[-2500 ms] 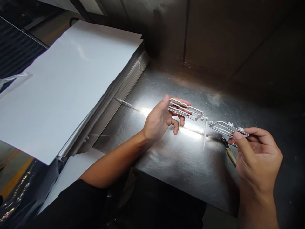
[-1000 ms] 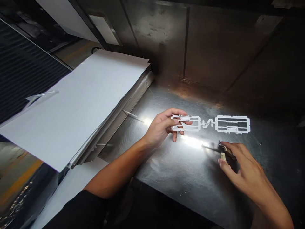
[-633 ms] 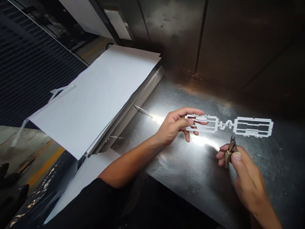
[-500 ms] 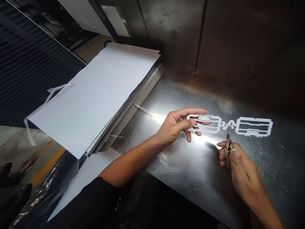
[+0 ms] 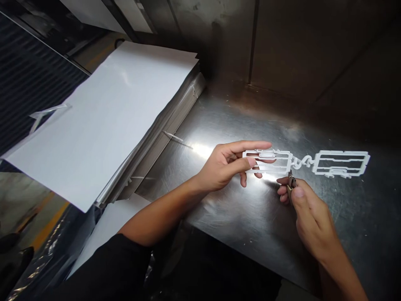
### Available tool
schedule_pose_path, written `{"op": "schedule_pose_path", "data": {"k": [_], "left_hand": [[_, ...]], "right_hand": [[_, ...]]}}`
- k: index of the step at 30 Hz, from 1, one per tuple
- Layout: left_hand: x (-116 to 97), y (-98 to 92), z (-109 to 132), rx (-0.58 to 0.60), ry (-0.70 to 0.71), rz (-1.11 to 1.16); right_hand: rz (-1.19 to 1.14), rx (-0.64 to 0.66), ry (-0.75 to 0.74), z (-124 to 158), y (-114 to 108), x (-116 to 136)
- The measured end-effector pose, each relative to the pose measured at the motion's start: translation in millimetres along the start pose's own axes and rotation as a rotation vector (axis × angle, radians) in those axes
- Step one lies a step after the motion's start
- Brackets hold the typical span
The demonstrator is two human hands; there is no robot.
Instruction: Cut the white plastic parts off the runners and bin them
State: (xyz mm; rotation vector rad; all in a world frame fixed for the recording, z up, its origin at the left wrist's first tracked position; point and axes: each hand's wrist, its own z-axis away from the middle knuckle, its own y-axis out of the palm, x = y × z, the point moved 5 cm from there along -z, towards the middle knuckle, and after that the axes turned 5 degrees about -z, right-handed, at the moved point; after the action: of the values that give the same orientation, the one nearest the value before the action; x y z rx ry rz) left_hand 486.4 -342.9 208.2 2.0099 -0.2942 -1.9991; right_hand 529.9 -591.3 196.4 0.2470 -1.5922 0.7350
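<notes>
White plastic twin-frame moulding with an S-shaped runner (image 5: 341, 160) sits centre-right, over the brushed steel table (image 5: 244, 217). Left hand (image 5: 224, 167) pinches its left frame between thumb and fingers. Right hand (image 5: 308, 213) is curled tight round small tan-handled cutters (image 5: 291, 182), tips at the runner. Risk: the right frame hangs unsupported and could twist or drop, or the blades could nick the frame. Fingers hide the blades, so I can't tell their gap.

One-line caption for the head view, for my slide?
Left hand holds two white plastic frames joined by a runner, over a steel table; right hand holds cutters at it.
</notes>
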Motion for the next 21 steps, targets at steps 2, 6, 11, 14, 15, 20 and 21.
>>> {"op": "schedule_pose_path", "data": {"k": [2,6,11,14,15,20,21], "left_hand": [[1.0,0.3,0.3,-0.01,-0.011,-0.014],[2.1,1.4,0.2,-0.002,-0.011,-0.01],[4.0,2.0,-0.4,0.001,-0.024,-0.037],[5.0,2.8,-0.5,0.007,-0.024,-0.047],[5.6,2.9,-0.5,0.005,-0.027,-0.05],[7.9,3.2,-0.5,-0.001,-0.038,-0.044],[8.0,3.5,-0.6,0.003,-0.035,-0.037]], "right_hand": [[0.002,-0.002,0.0,0.4,0.4,0.2],[-0.009,-0.002,0.008,1.6,0.8,1.0],[-0.016,-0.018,0.023,3.1,1.0,-0.3],[-0.009,-0.024,0.016,3.9,1.1,-0.2],[-0.002,-0.024,0.012,4.0,1.0,0.2],[0.009,-0.025,-0.015,3.2,0.6,5.1],[0.011,-0.024,-0.02,3.0,0.8,6.1]]}}
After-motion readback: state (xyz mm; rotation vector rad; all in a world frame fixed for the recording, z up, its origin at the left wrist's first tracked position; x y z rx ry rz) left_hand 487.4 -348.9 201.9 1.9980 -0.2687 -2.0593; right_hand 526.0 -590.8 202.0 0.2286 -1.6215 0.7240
